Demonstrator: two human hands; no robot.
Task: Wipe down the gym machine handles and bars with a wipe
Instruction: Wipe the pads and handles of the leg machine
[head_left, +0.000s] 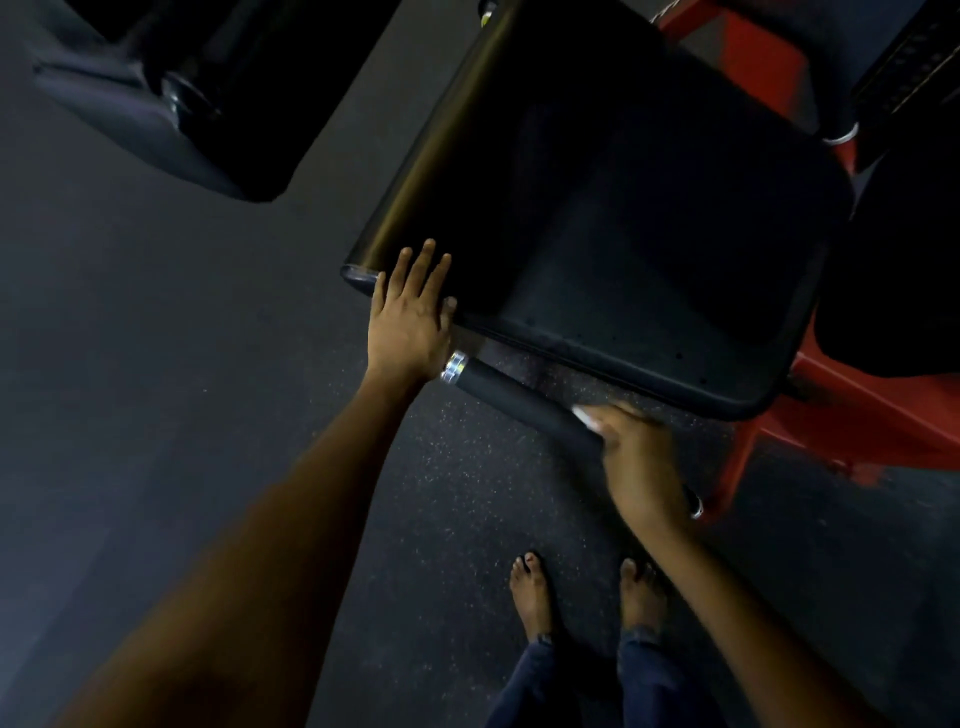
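Dim room, dark speckled rubber floor (467, 499).

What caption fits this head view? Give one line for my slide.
Right hand rubs a white wipe along the black foam-gripped handle bar; left hand braces on the black padded seat.

There are no words, numbers, brand names or signs to read here. The big black padded seat (623, 234) has no writing on it. The red metal frame (852, 415) shows no label. The black foam handle with the silver ring at its end (498, 389) is plain. High up by the black roller there is a tiny yellow spot (485, 20), but it is too small and blurry to tell if it has letters. At the top right a dark strip (914, 67) has a row of little marks, too dim to read.
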